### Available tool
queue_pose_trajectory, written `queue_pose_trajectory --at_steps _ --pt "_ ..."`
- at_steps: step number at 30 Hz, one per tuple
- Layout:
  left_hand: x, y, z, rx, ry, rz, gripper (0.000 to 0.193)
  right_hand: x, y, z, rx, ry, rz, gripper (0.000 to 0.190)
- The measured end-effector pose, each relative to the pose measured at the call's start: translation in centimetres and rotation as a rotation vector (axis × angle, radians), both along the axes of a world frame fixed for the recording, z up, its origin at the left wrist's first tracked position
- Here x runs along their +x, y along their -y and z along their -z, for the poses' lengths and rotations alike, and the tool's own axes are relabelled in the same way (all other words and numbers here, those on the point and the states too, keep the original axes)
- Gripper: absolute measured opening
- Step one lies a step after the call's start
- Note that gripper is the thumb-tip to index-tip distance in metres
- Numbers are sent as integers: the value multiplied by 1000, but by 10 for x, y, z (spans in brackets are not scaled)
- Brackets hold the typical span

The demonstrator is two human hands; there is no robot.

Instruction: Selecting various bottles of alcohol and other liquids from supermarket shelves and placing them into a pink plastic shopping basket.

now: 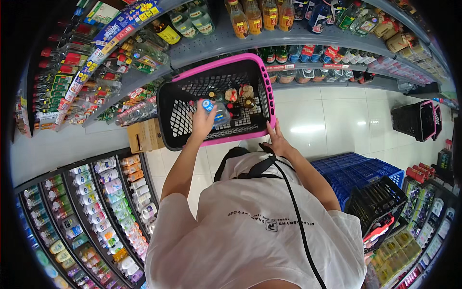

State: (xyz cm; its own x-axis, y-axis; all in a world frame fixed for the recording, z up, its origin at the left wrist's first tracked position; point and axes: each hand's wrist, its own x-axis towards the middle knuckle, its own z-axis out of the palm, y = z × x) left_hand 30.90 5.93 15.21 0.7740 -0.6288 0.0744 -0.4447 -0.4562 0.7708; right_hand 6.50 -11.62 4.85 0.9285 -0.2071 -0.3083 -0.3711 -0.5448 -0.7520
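My left hand (204,121) grips a clear plastic bottle with a blue cap (207,105) by its neck, inside a black shopping basket with a pink rim (267,85). The bottle lies tilted, its body towards the basket's middle. Beside it in the basket are a dark bottle with a red cap (235,110), a dark bottle with a yellowish cap (249,102) and small jars with brown paper-like covers (246,91). My right hand (278,140) rests with its fingers at the basket's near right corner; its hold there is partly hidden.
Shelves of bottles (223,43) curve around the front and left. A cardboard box (145,136) stands left of the basket. Blue plastic crates (355,168) and a black basket (375,198) are at the right; more black baskets (411,119) stand farther off. Toiletry shelves (90,202) fill the lower left.
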Motion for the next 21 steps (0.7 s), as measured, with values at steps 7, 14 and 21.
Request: queue_pose_trajectory --at_steps 7,14,21 --pt "-3 5 40 196 -108 99 31 1 -9 -17 -28 -71 54 93" --pt "-11 0 80 299 235 380 29 5 -15 -35 13 -70 167 92" --pt "-11 -13 132 353 -195 366 29 10 -25 -37 -15 14 260 88"
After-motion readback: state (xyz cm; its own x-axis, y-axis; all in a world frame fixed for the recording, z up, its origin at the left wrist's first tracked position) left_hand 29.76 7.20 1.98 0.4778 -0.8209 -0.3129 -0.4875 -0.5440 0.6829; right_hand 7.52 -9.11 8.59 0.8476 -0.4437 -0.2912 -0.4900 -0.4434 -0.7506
